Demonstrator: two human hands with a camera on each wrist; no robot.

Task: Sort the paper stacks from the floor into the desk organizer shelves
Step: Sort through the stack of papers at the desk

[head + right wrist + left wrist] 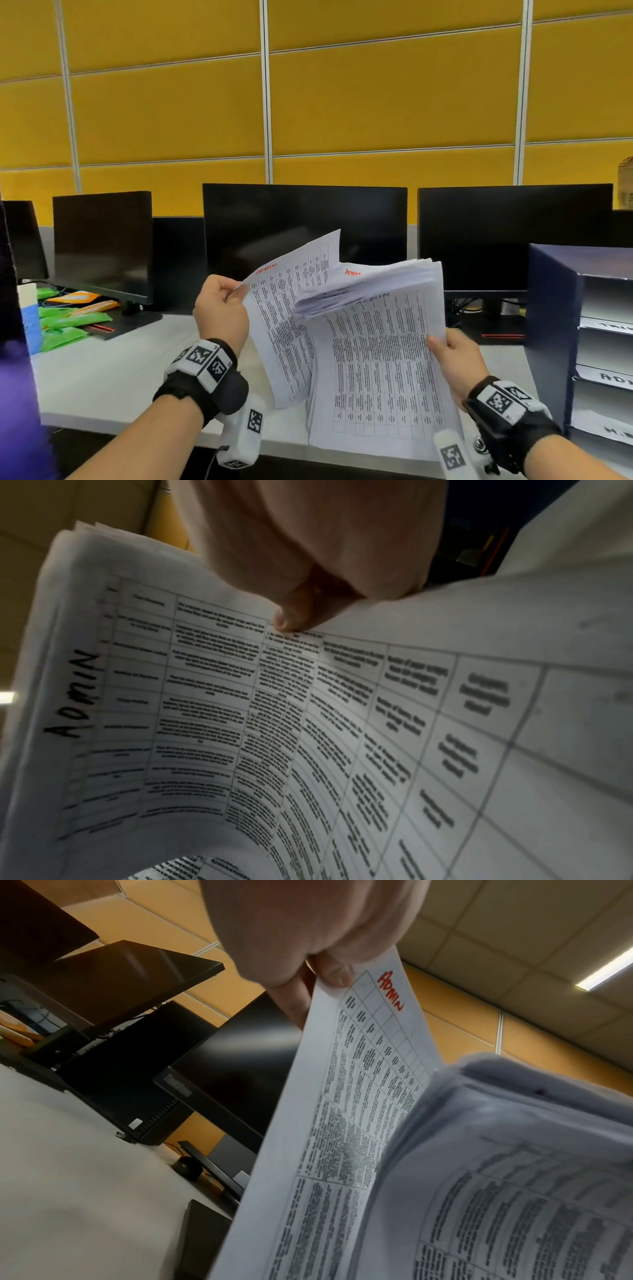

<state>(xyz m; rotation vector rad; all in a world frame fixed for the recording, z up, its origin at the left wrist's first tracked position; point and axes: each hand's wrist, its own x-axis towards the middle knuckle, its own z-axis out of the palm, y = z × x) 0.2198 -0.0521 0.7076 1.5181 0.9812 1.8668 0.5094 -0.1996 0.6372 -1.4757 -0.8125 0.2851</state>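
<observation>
I hold a thick stack of printed papers (pixel 380 359) upright above the desk edge. My right hand (pixel 452 356) grips its right edge, thumb on the front page (pixel 291 620), which is marked "ADMIN" in black (pixel 73 693). My left hand (pixel 222 308) pinches the top corner of a loose sheet (pixel 284 318), peeled off to the left and marked "ADMIN" in red (pixel 390 991). Several upper pages (pixel 366 284) curl forward between them. The dark blue desk organizer (pixel 551 329) stands at the right, with labelled shelves (pixel 606 377) facing me.
Several black monitors (pixel 305 226) line the back of the white desk (pixel 113 370) before a yellow panel wall. Green and orange packets (pixel 68 318) lie at the far left. A monitor stand base (pixel 493 329) sits just left of the organizer.
</observation>
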